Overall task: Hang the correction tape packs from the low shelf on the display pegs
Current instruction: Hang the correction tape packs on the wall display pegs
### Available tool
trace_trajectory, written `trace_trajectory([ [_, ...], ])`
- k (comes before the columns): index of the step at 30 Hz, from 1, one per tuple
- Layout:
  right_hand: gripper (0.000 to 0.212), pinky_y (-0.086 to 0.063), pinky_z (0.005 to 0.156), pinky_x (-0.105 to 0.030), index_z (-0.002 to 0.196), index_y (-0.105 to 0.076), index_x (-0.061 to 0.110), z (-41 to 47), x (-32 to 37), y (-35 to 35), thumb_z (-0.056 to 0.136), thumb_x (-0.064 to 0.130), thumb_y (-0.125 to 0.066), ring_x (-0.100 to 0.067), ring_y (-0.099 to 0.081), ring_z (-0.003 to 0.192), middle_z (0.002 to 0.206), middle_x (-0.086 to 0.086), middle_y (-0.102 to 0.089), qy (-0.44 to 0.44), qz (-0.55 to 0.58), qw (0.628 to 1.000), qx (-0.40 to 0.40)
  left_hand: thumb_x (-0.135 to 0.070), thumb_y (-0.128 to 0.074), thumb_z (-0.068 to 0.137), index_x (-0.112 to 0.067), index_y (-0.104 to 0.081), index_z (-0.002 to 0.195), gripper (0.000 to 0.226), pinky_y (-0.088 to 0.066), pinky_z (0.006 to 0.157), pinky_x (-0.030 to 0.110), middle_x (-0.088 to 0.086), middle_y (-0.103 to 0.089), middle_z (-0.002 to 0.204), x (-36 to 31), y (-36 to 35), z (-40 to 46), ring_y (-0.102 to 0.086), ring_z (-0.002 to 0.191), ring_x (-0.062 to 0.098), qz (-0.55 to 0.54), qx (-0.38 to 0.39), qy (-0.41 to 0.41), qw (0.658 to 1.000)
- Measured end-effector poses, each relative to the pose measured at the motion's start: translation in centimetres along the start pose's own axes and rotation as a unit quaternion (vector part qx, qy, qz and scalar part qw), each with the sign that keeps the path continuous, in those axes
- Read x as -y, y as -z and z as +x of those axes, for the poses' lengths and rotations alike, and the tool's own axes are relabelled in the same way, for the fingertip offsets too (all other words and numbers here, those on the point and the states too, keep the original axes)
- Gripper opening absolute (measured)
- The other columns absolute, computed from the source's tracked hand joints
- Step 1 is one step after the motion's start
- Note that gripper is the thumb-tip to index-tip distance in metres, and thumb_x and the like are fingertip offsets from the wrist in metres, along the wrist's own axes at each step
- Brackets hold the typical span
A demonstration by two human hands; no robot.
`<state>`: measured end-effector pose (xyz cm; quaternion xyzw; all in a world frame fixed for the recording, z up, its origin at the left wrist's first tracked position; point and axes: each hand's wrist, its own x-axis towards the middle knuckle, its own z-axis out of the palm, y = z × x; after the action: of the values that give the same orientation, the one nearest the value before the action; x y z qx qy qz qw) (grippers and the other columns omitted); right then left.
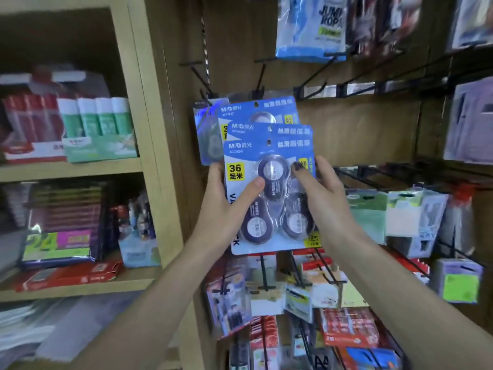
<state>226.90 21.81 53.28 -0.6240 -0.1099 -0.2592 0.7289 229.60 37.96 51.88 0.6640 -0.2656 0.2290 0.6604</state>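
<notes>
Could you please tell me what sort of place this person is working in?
Most likely a stationery shop. Both hands hold blue carded correction tape packs up to black wire display pegs on a wooden wall panel, and a light wooden shelf unit holds green-and-white glue sticks.

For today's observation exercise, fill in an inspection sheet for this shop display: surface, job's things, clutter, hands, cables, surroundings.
Surface: wooden back panel with black display pegs.
Job's things: fanned stack of blue correction tape packs, held up at the pegs; whether any hangs on a peg cannot be told.
Clutter: other hanging packets above, more below.
Hands: left hand and right hand grip the stack's sides, thumbs on the front.
Cables: nothing seen.
Surroundings: wooden shelf unit to the left with glue sticks.
</notes>
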Motion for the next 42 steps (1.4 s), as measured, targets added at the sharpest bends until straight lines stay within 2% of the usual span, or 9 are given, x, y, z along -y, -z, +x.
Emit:
trace_trajectory([
  [2,0.039,-0.056,0.078,-0.025,0.073,-0.065,0.05,1.4,0.3,-0.1,0.102,0.025,-0.062,0.014,-0.068,0.066,0.064,0.037,-0.068,0.003,0.023,1.0,0.005,-0.024,-0.071,0.098,-0.029,-0.05,0.116,0.029,-0.058,0.084,0.019,-0.024,-0.076,0.102,-0.3,0.2,1.9,-0.073,0.101,-0.001,0.014,0.016,-0.006,1.0],
  [4,0.03,-0.058,0.073,-0.021,0.083,-0.063,0.046,2.2,0.5,-0.3,0.103,0.024,-0.061,0.011,-0.07,0.069,0.069,0.033,-0.072,0.01,0.023,1.0,0.004,-0.024,-0.071,0.098,-0.029,-0.05,0.118,0.029,-0.058,0.086,0.02,-0.025,-0.076,0.101,-0.4,0.4,3.1,-0.073,0.101,-0.001,0.02,0.028,-0.015,0.999],
  [7,0.017,-0.062,0.083,-0.037,0.106,-0.069,0.04,3.1,0.4,-0.8,0.103,0.026,-0.061,-0.013,-0.077,0.094,0.097,0.012,-0.08,0.028,0.008,1.0,-0.01,-0.027,-0.072,0.098,-0.023,-0.05,0.121,0.032,-0.059,0.089,0.025,-0.019,-0.076,0.104,-0.3,0.6,4.2,-0.073,0.102,0.003,0.024,0.034,-0.019,0.999],
  [11,0.017,-0.062,0.092,-0.044,0.104,-0.07,0.043,3.8,1.0,-1.6,0.102,0.029,-0.061,-0.012,-0.077,0.094,0.096,0.014,-0.08,0.027,-0.002,0.999,-0.03,-0.029,-0.074,0.098,-0.024,-0.051,0.121,0.032,-0.058,0.099,0.036,-0.011,-0.077,0.114,0.0,0.9,5.6,-0.073,0.109,0.008,0.005,0.035,-0.004,0.999],
  [15,0.016,-0.059,0.096,-0.055,0.115,-0.069,0.035,3.7,1.2,-2.2,0.102,0.03,-0.061,-0.025,-0.077,0.101,0.105,0.002,-0.081,0.019,-0.006,0.999,-0.045,-0.028,-0.073,0.098,-0.023,-0.052,0.117,0.029,-0.059,0.093,0.032,-0.011,-0.077,0.11,-0.2,1.2,6.2,-0.074,0.105,0.006,-0.013,0.044,0.005,0.999],
  [30,0.016,-0.062,0.092,-0.052,0.113,-0.071,0.025,5.5,1.2,-2.3,0.098,0.026,-0.064,-0.032,-0.078,0.1,0.108,-0.008,-0.08,-0.045,-0.01,0.997,-0.069,-0.033,-0.079,0.092,-0.023,-0.053,0.112,0.034,-0.059,0.101,0.051,0.0,-0.078,0.114,-0.4,0.6,7.2,-0.078,0.105,0.02,-0.068,0.042,0.106,0.991],
  [33,0.021,-0.061,0.093,-0.052,0.114,-0.072,0.022,8.5,0.7,-2.3,0.095,0.026,-0.067,-0.032,-0.078,0.1,0.106,-0.008,-0.081,-0.064,-0.009,0.996,-0.064,-0.033,-0.081,0.091,-0.024,-0.052,0.116,0.039,-0.064,0.093,0.049,0.002,-0.079,0.112,-0.6,0.3,8.5,-0.08,0.1,0.022,-0.098,0.03,0.166,0.981],
  [38,0.032,-0.059,0.099,-0.049,0.119,-0.072,0.01,13.4,0.1,-2.6,0.095,0.028,-0.059,-0.034,-0.076,0.103,0.111,-0.013,-0.079,-0.122,-0.04,0.992,-0.002,-0.035,-0.081,0.091,-0.02,-0.06,0.138,0.054,-0.065,0.061,0.04,0.009,-0.082,0.111,-1.6,0.1,12.0,-0.082,0.084,0.025,-0.126,0.05,0.261,0.956],
  [42,0.014,-0.061,0.08,-0.039,0.1,-0.064,0.008,15.6,-0.3,-2.6,0.098,0.015,-0.051,-0.029,-0.068,0.075,0.092,-0.014,-0.07,-0.125,-0.053,0.99,0.03,-0.04,-0.071,0.098,-0.013,-0.073,0.115,0.033,-0.064,0.052,0.035,0.009,-0.083,0.087,-2.3,-0.4,13.7,-0.079,0.064,0.021,-0.08,0.057,0.301,0.949],
])
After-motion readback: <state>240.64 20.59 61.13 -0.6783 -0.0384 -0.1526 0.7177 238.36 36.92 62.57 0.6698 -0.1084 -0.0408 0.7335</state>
